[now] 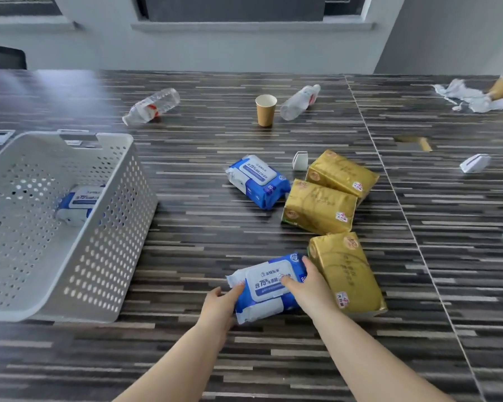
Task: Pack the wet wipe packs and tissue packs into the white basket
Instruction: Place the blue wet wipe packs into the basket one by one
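Observation:
A blue and white wet wipe pack (266,285) lies near the table's front, held between both hands. My left hand (219,307) grips its left end and my right hand (310,285) covers its right end. A second wet wipe pack (257,179) lies further back. Three gold tissue packs sit to the right: one (346,274) touching my right hand, one (320,207) in the middle, one (341,172) behind. The white perforated basket (99,256) stands at the left with one wet wipe pack (79,203) inside.
Two empty plastic bottles (151,105) (301,101) and a brown paper cup (265,110) lie at the back of the striped table. A small white object (300,161) stands behind the packs. Crumpled paper (471,95) and another white item (475,163) are at the right.

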### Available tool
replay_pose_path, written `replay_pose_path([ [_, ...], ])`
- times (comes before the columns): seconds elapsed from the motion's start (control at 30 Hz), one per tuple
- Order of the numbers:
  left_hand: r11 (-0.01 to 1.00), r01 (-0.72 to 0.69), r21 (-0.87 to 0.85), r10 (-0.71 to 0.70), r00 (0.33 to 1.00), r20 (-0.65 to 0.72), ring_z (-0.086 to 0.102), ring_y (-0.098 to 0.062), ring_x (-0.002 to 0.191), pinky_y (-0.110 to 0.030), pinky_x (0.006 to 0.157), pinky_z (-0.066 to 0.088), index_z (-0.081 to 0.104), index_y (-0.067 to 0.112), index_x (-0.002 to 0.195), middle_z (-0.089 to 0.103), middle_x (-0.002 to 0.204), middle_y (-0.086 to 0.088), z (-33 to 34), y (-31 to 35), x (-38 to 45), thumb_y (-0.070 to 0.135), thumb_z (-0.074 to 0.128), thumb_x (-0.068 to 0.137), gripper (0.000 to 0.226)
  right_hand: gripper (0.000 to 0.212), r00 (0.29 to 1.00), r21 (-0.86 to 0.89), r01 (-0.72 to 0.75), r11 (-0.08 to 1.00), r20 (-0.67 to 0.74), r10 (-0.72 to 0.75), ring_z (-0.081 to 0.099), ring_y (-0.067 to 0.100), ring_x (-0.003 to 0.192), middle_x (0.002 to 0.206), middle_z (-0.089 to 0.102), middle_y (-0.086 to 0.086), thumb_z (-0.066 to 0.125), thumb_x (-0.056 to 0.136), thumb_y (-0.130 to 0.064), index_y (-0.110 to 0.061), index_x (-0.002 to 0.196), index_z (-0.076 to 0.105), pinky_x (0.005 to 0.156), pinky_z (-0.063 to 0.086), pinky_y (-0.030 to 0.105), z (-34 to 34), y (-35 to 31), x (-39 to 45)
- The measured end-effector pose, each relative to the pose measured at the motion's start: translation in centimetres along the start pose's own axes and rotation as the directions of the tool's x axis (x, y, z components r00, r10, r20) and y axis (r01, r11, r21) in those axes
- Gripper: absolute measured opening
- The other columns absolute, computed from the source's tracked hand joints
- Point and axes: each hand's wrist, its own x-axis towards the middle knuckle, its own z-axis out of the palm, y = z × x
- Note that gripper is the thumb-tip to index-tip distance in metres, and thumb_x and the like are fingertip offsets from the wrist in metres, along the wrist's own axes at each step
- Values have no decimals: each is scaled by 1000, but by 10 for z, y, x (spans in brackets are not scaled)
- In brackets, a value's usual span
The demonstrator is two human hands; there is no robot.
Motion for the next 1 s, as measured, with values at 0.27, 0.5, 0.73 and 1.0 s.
replay_pose_path([
  [0.27,996,-18,92,16,1000,23,71,-27,86,-49,82,58,60,13,98,72,96,-10,10,1,13,26,72,82,24,72,992,-8,-126,992,-15,126,54,25,121,138,51,6,73,80,-26,-13,140,35,89,48,32,3,2,13],
  [0.5,980,-176,92,176,984,10,70,-21,85,-40,75,60,57,23,91,71,95,-5,2,12,7,24,71,83,16,75,989,101,-127,987,-56,134,55,25,119,135,55,5,78,75,-24,-15,138,39,94,50,39,7,-4,9],
  [0.73,948,-307,84,307,952,19,68,-21,93,-41,78,59,52,22,117,68,105,-4,-18,56,-15,27,73,80,42,67,998,187,-21,982,-61,33,57,19,103,127,60,5,76,76,-34,-13,133,46,85,49,33,-2,-45,1],
  [1.0,879,-439,-187,451,892,20,66,-30,88,-49,88,50,72,9,100,75,93,-14,-51,101,-53,24,60,92,21,77,997,400,69,914,-2,-74,57,21,106,126,56,3,79,70,-40,-17,132,39,96,49,46,-2,-101,-18],
])
